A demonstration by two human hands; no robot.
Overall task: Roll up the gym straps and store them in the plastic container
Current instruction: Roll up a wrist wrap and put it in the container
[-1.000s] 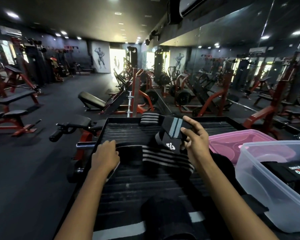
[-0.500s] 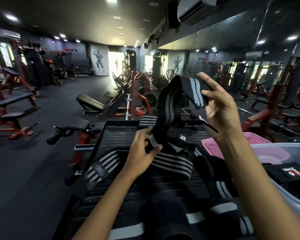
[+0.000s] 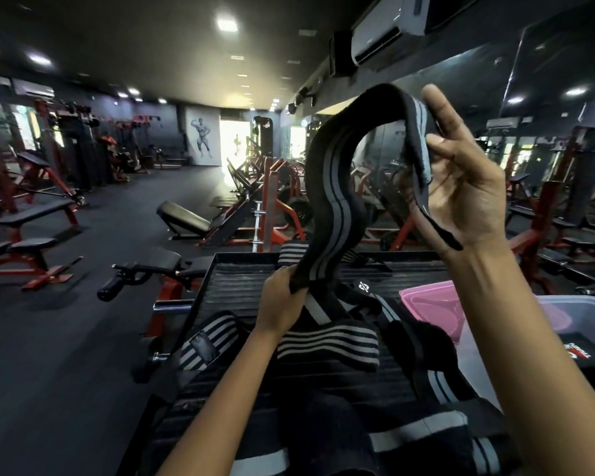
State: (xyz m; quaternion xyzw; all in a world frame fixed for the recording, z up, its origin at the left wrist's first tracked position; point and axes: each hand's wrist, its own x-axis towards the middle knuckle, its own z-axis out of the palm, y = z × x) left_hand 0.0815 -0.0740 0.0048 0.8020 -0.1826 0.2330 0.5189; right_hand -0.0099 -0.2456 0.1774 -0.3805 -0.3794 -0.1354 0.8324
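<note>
While the left hand (image 3: 282,300) pinches its lower end above the black tray (image 3: 241,286), one striped strap (image 3: 334,187) arches up to the right hand (image 3: 461,187), gripped higher than half a second ago; several more straps (image 3: 327,345) lie beneath, clear container (image 3: 577,314) far right

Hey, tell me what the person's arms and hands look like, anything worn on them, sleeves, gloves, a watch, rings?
Both forearms are bare right down to the bottom edge of the picture, so no sleeves show. The left hand and the right hand wear no gloves. No watch, band or bracelet shows on either wrist, and no rings show on the fingers that are in view. No cables or markings are on them.
</note>
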